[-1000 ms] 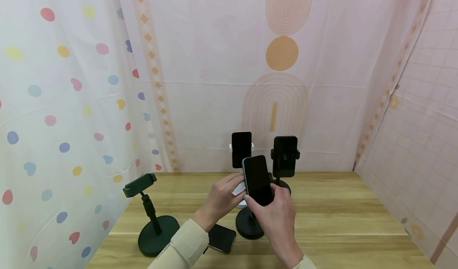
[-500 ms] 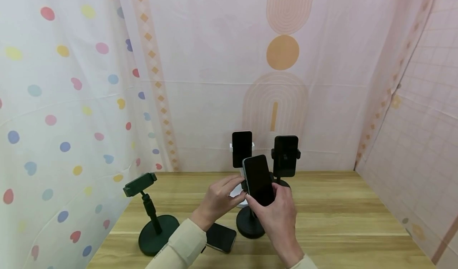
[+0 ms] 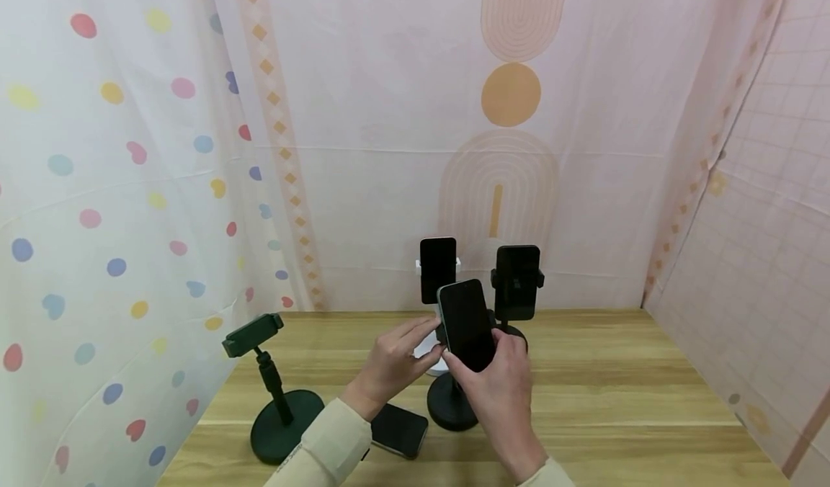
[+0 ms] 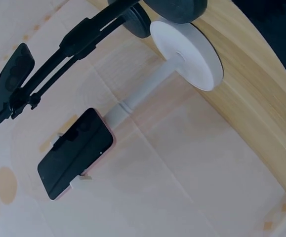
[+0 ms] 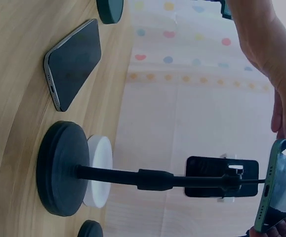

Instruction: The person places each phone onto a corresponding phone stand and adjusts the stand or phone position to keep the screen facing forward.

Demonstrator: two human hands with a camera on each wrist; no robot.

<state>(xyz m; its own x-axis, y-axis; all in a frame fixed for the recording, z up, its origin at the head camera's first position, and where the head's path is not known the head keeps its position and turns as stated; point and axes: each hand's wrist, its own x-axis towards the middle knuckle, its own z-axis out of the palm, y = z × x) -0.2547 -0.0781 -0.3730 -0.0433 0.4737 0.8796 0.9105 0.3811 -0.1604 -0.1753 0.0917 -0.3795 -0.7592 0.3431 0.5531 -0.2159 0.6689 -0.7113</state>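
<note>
Green-edged phone (image 3: 465, 325) at the head of a black stand (image 5: 155, 178), its top leaning toward 11 o'clock in the head view, the stand's round base (image 3: 452, 404) at 6 o'clock. The left hand (image 3: 397, 364) pinches the dark clamp (image 3: 441, 334) at the phone's 9 o'clock edge; the right hand (image 3: 498, 397) grips the lower end, thumb across the front. Whether the clamp's far side has caught the phone is hidden. Principal hazard: release by the right hand with the clamp unevenly seated could let the phone slide out and fall, perhaps onto the flat phone (image 3: 400, 429) on the counter (image 3: 616, 393) at 7 o'clock. A sideways pull on the clamp might twist the slender stem or tip the base. Overshoot toward 11 o'clock could jostle the phone on the white stand (image 3: 438, 271); toward 2 o'clock, the phone on the rear black stand (image 3: 518, 283), owing to tight spacing.
</note>
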